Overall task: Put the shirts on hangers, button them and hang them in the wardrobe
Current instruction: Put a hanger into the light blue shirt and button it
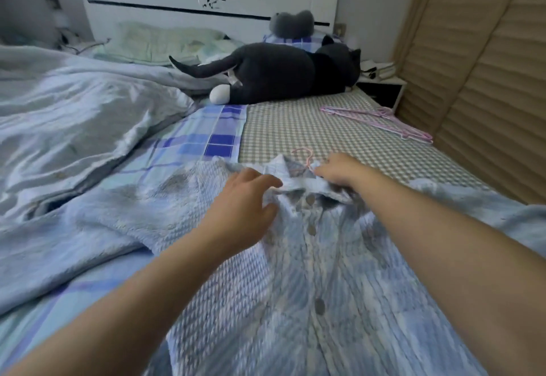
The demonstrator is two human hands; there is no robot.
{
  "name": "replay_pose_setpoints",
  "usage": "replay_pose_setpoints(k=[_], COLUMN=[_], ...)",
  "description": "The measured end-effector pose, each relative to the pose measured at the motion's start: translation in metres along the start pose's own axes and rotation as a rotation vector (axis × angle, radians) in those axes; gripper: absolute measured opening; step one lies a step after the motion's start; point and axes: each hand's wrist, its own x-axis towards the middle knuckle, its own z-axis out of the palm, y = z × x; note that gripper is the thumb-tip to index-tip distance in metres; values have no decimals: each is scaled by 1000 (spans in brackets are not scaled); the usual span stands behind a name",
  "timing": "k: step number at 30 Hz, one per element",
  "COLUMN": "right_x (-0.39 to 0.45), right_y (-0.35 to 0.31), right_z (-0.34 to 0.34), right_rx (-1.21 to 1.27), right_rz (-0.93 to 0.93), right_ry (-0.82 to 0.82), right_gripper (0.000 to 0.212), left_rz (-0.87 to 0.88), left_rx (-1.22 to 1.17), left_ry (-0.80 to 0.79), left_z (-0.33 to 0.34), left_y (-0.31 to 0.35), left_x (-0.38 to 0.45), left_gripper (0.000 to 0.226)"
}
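Left hand (pixel 248 198): grip half closed, fingers curled over the collar's left side, thumb below pinching the placket. Right hand (pixel 336 170): fingertips closed narrow on the collar's right side, just beside the pink hanger hook (pixel 304 157) poking out of the neck.

Blue shirt (pixel 295 272) lies front-up on the bed (pixel 325 127), hanger seemingly inside; several buttons look fastened, though blur makes that uncertain.

Step, by my reading: settling the collar, topmost button left. Next needs a fine two-handed pinch.

Spare hangers (pixel 381 121) beyond the collar, near the wardrobe door (pixel 487 80).

left grip (pixel 248 198): fingers curled, pinching | right grip (pixel 339 170): curled, pinching; forearms extended
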Motion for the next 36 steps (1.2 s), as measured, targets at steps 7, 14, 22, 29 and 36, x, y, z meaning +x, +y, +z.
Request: replay_pose_setpoints(k=[7, 14, 22, 29, 36], right_x=[48, 142, 161, 86, 117], right_y=[-9, -20, 22, 17, 30], right_z=[19, -52, 37, -11, 8], right_rx=[-258, -253, -431, 6, -11], right_rz=[-142, -346, -228, -550, -458], right_ry=[136, 557, 148, -230, 13], right_gripper=[24, 30, 45, 25, 34], left_rz=[-42, -61, -262, -246, -27], left_rx=[348, 456, 475, 474, 178], left_ry=[-119, -132, -353, -353, -117], left_z=[23, 31, 70, 70, 58], left_y=[-36, -62, -110, -108, -59], left_x=[55, 81, 74, 70, 68], left_gripper=[80, 69, 81, 70, 79])
